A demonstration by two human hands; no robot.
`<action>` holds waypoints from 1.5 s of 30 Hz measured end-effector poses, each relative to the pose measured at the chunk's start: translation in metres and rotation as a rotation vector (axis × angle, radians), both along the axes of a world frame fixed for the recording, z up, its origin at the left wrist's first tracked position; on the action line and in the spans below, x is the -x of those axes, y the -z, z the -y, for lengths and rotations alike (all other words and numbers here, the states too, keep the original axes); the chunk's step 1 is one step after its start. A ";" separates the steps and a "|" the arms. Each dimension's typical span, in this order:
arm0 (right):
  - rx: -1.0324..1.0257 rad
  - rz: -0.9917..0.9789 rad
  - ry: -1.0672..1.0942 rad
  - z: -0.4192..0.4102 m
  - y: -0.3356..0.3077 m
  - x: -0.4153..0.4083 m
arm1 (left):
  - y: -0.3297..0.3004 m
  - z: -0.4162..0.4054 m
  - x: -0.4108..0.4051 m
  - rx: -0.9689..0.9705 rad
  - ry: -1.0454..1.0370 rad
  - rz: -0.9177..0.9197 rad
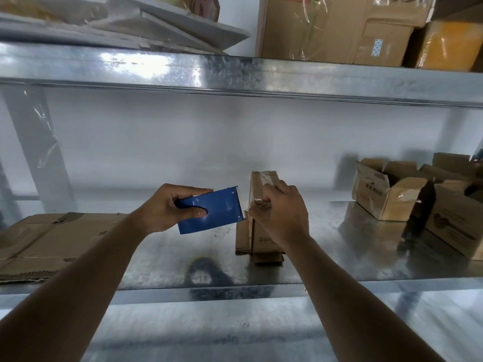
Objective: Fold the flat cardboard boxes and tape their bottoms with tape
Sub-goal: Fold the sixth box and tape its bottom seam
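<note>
While left hand [167,207] grips blue tape dispenser [209,210], right hand [281,212] clasps upright taped box [262,239]

Stockroom — steel shelving [235,71], stacked cartons [334,27]

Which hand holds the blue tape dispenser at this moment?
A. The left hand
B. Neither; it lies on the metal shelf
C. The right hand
A: the left hand grips the blue tape dispenser, while the right hand presses on the small upright cardboard box.
</note>
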State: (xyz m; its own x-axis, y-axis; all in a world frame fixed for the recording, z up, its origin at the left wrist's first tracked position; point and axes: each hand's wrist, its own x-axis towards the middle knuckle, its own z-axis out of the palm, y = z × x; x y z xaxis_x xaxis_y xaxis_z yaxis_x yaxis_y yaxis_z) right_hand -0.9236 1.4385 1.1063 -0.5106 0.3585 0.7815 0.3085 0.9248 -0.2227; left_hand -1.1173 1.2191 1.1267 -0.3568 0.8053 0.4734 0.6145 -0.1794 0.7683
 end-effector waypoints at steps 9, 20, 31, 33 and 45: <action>-0.101 0.046 0.004 -0.006 0.001 0.000 | -0.004 0.003 0.008 0.025 0.016 0.006; -0.083 0.119 -0.004 0.002 -0.006 -0.002 | -0.017 -0.018 0.001 0.098 -0.082 -0.166; -0.084 0.083 0.046 0.007 -0.005 0.005 | -0.023 -0.026 -0.012 0.082 -0.225 -0.344; -0.089 0.059 0.067 0.010 -0.004 0.008 | -0.029 -0.026 -0.017 0.080 -0.247 -0.408; -0.109 -0.054 0.117 0.008 0.009 0.007 | -0.004 -0.014 -0.003 0.150 -0.360 -0.451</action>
State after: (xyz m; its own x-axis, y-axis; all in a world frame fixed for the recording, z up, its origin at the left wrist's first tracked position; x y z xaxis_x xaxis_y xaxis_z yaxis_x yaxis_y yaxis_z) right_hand -0.9308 1.4306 1.0976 -0.4265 0.3251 0.8440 0.4059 0.9027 -0.1427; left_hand -1.1138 1.2331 1.1311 -0.4094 0.7411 0.5322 0.8883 0.1908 0.4177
